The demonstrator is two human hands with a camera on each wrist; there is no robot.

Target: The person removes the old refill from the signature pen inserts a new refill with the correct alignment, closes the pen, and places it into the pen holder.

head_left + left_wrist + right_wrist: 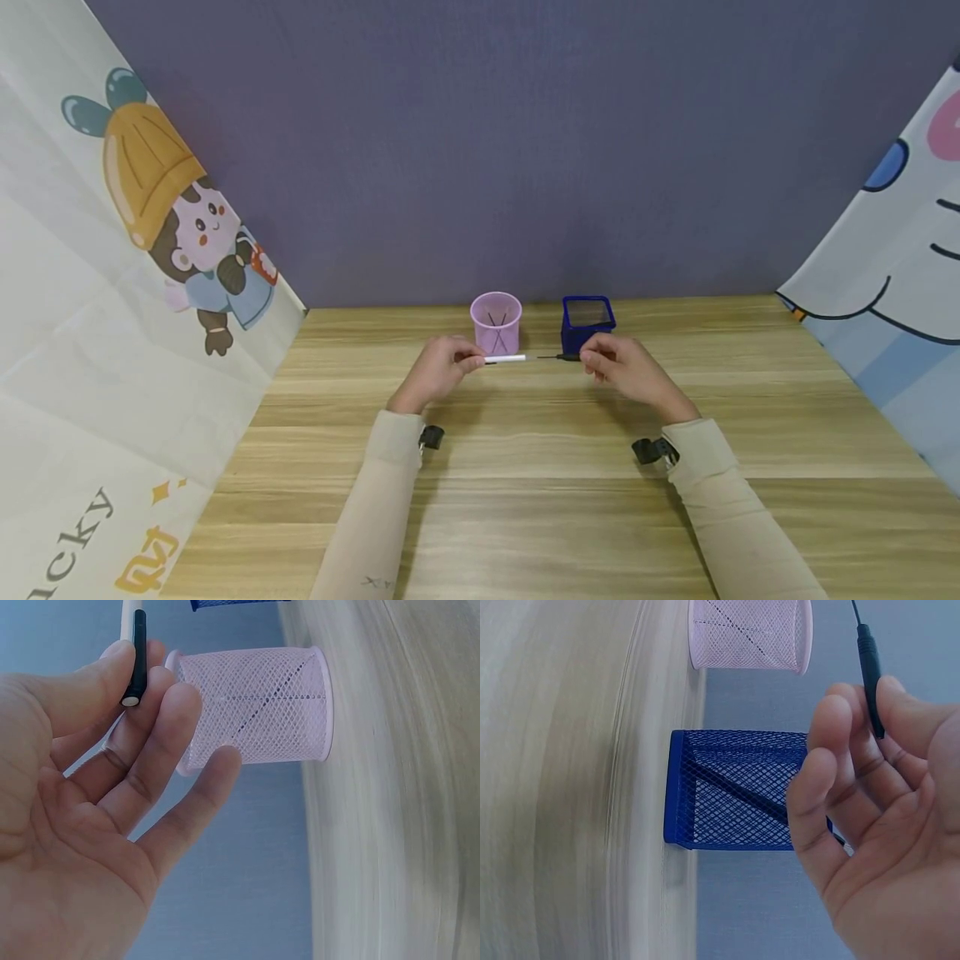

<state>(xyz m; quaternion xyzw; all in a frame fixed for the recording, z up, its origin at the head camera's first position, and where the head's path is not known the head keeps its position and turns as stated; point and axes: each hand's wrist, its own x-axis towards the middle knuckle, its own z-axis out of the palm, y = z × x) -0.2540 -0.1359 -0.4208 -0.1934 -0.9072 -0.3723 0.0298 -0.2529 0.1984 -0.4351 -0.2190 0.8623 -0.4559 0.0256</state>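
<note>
My left hand (447,367) pinches a white pen (506,358) with a black clip between thumb and fingers, in front of a round pink mesh pen holder (497,329). The pen's dark end (133,694) shows near the thumb in the left wrist view. My right hand (626,367) pinches a slim tool by its black handle (869,667), with a thin needle-like shaft. This hand is in front of a square blue mesh pen holder (576,340). Pen and tool point toward each other, tips a little apart.
Two thin dark crossed lines (274,697) show through the pink holder's mesh. A dark rod (735,787) leans inside the blue holder. Both holders stand on the wooden table (525,500) near the dark back panel (510,150). Printed cloths (90,350) flank the table.
</note>
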